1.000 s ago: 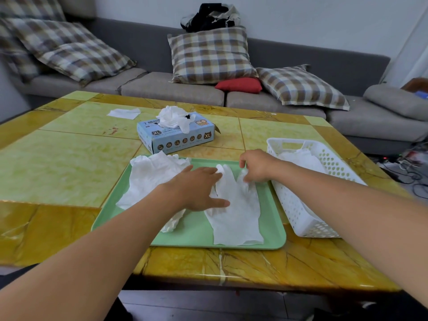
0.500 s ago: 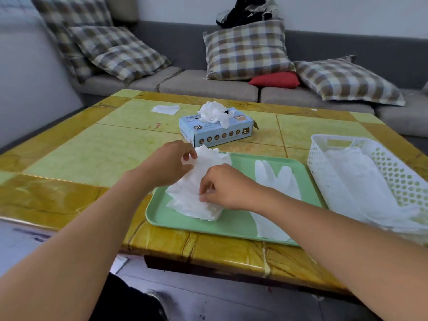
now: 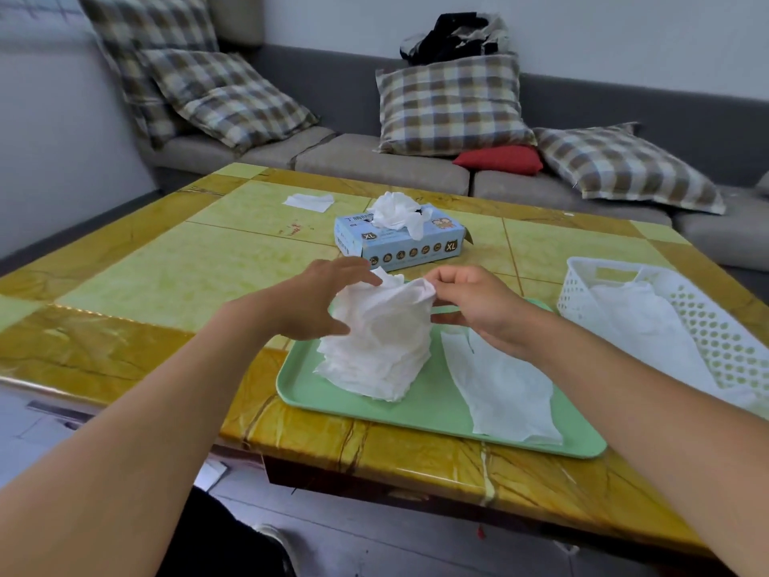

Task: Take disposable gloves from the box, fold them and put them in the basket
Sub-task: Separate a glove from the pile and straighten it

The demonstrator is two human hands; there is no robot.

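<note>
At right centre the right hand (image 3: 478,310) covers the finger end of the flat glove (image 3: 503,389) on the tray (image 3: 432,410). The basket (image 3: 707,326) runs off the right edge. The bunched gloves (image 3: 378,343) hide the left hand's (image 3: 320,301) fingertips. Small print on the box (image 3: 399,243) is unreadable.

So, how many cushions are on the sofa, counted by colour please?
Checked cushions: 4
Red cushions: 1
Total: 5
</note>
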